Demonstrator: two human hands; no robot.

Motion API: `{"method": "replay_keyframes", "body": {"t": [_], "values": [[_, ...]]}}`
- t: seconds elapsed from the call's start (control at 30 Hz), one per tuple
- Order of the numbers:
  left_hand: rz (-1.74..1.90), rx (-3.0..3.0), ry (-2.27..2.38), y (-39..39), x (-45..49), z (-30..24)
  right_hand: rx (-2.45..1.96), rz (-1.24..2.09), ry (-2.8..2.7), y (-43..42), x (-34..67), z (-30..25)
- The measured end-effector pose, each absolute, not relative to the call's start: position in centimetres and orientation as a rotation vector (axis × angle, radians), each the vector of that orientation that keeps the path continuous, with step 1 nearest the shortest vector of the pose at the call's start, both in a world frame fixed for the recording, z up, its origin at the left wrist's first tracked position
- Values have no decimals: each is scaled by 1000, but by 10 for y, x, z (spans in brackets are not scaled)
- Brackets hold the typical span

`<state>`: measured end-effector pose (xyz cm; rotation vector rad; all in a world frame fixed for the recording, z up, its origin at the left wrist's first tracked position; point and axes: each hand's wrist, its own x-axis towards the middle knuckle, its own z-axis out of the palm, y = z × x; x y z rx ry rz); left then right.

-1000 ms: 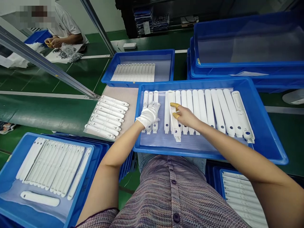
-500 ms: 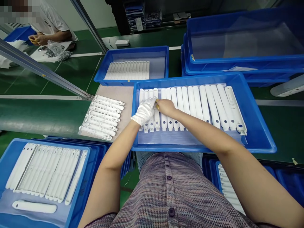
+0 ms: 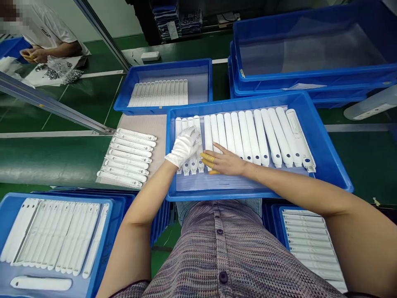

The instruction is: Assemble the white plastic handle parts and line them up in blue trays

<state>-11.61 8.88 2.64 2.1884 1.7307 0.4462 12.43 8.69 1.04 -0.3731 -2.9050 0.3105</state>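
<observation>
The left hand (image 3: 183,147), gloved in white fabric, lies palm-down with fingers bunched together, while the bare right hand (image 3: 225,162), wearing yellow finger cots (image 3: 207,160), stretches flat beside it, fingers spread.

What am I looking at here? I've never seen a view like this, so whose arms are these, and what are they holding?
This is one camera worn on a person's head, looking down at their own arms; there is no machine. The left hand, in a white glove, rests on a group of white plastic strips in a blue tray. The right hand, bare except for yellow finger covers, lies beside it, over the strips' lower ends. Neither hand clearly lifts anything. More strips lie in rows on a beige sheet left of the tray and in another blue tray ahead. At upper left, a co-worker sits at the green bench.
</observation>
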Motion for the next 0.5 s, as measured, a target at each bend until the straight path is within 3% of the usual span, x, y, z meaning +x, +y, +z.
{"method": "replay_keyframes", "body": {"t": [0.13,0.27,0.5], "values": [[834,1725,1712,82,-105,33,-504,326,-2688,98,134,36],[908,1660,1592,84,-98,33,-472,330,-2714,91,133,33],[898,1611,1549,83,-102,32,-382,31,-2979,72,123,-4]]}}
